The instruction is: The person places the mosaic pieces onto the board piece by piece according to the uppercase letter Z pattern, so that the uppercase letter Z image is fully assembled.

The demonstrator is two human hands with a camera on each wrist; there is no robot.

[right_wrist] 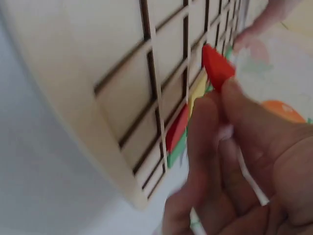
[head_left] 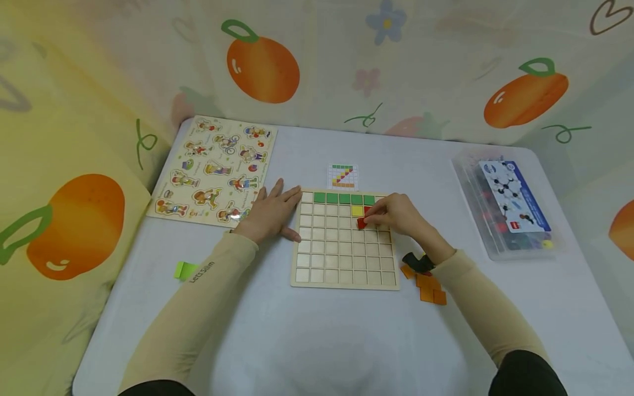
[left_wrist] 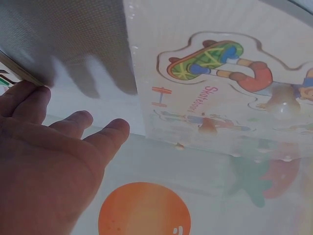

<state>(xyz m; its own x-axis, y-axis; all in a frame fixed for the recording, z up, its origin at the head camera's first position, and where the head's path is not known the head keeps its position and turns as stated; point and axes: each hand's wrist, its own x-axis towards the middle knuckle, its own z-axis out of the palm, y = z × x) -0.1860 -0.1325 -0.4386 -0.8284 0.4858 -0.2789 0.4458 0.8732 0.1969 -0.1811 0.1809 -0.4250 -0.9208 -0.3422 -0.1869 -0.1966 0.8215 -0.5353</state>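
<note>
A wooden grid board [head_left: 345,247] lies flat on the white table. Several green tiles [head_left: 344,199] fill part of its top row, with a yellow tile [head_left: 357,210] and a red tile [right_wrist: 177,128] in the row below. Between thumb and fingertips, my right hand [head_left: 398,214] pinches another red tile [right_wrist: 218,65], held tilted over the grid just below the yellow one. My left hand [head_left: 269,214] rests at the board's upper left edge, fingers extended and spread, fingertips touching the rim. In the left wrist view, its fingers [left_wrist: 110,139] look straight.
A small pattern card [head_left: 343,177] lies just behind the board. To the left are a picture puzzle board [head_left: 213,170] and light green tiles [head_left: 185,270]. Orange tiles [head_left: 428,286] are heaped by my right forearm. A clear plastic box [head_left: 510,203] stands at the right.
</note>
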